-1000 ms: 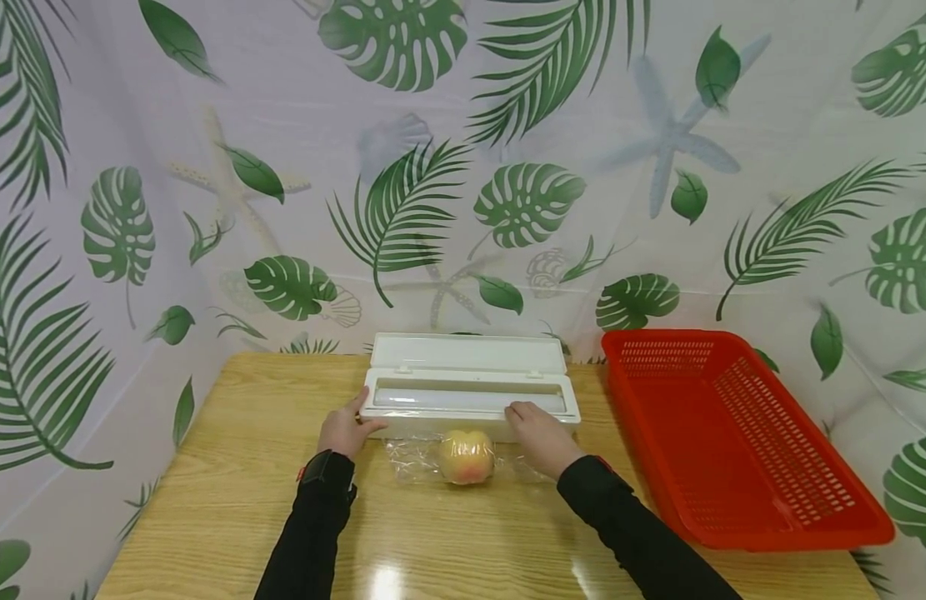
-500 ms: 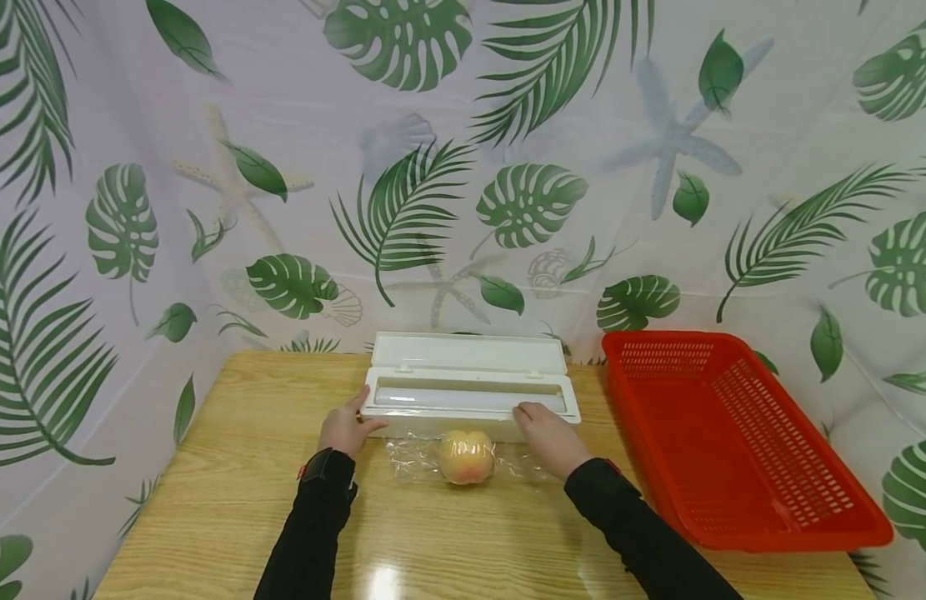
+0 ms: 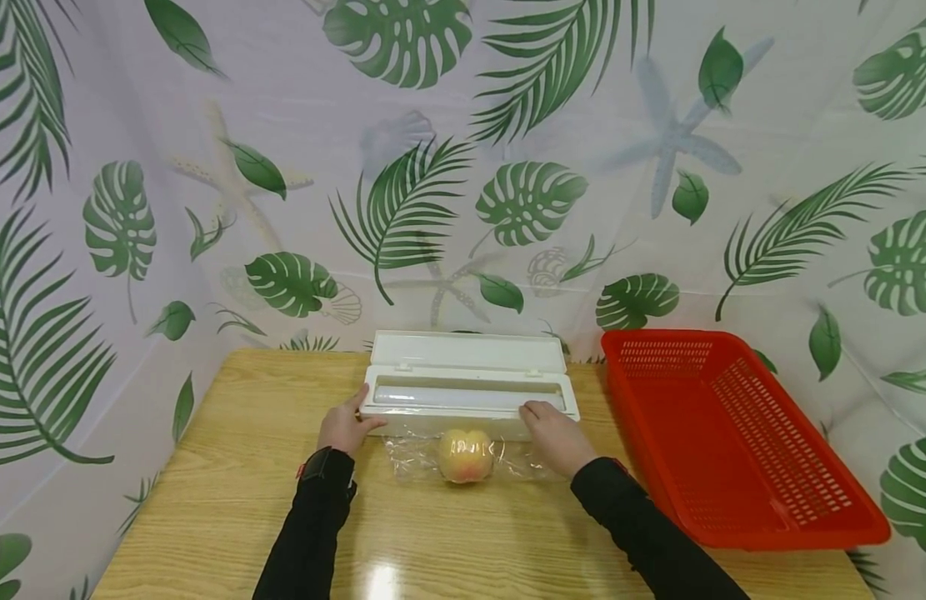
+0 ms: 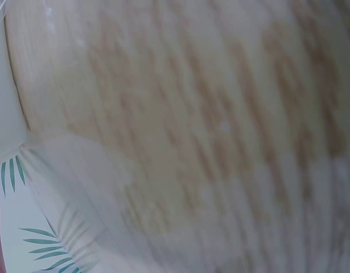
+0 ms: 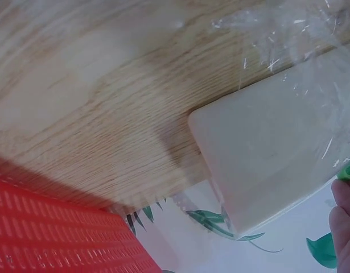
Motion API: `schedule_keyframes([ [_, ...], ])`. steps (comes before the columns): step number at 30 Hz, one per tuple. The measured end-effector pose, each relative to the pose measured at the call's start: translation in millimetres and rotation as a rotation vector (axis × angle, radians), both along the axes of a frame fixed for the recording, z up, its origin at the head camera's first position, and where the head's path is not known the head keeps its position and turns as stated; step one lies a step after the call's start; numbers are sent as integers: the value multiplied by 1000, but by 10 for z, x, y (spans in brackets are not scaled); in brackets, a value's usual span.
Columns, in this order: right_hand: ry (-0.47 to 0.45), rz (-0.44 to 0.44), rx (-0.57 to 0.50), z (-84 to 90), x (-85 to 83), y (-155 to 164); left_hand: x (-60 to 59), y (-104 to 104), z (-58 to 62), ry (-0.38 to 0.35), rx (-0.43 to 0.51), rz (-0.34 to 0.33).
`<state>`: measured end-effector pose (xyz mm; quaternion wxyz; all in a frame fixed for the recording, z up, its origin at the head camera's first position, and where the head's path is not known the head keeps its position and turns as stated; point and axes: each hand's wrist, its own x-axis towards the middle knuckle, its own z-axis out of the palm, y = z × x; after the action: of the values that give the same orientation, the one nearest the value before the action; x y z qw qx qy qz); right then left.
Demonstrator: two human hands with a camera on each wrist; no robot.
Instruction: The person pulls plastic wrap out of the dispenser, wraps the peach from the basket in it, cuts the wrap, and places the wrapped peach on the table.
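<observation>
One round fruit [image 3: 466, 456], yellow with a pink blush on its near side, sits under clear film [image 3: 412, 460] just in front of the white box [image 3: 470, 376]. The film is crinkled and shiny, spreading to both sides of the fruit and meeting the box's front. The box's lid [image 3: 466, 353] stands raised at the back, and a pale roll [image 3: 447, 395] lies within its long opening.

The person's left hand [image 3: 345, 429] grips the box's left end, thumb at the front. The right hand [image 3: 556, 437] has its fingers bent at the front rim, toward the box's right end; in the right wrist view fingertips touch a small green piece [image 5: 348, 170] on the box, though whether they pinch it cannot be told.

The right hand hides part of the rim and the film's right end. The left wrist view is mostly blurred table [image 4: 180, 114], with the box and a sliver of hand cut off at its edge. Right of the box stands a red basket [image 3: 800, 537].
</observation>
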<state>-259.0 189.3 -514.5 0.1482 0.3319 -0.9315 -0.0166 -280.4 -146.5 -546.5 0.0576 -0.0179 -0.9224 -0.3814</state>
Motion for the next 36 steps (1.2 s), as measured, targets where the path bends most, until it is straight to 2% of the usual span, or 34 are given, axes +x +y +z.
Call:
schedule_keyframes([
  [9, -20, -15, -17, 43, 22, 46, -51, -27, -63, 0, 5, -13],
  [19, 9, -9, -22, 24, 19, 128, -38, -18, -39, -13, 25, -12],
  [27, 27, -12, -2, 22, 20, 202, -67, -24, -76, 6, 9, -22],
  [36, 24, -26, -20, -17, 25, 306, -39, -59, -113, -12, 55, -42],
])
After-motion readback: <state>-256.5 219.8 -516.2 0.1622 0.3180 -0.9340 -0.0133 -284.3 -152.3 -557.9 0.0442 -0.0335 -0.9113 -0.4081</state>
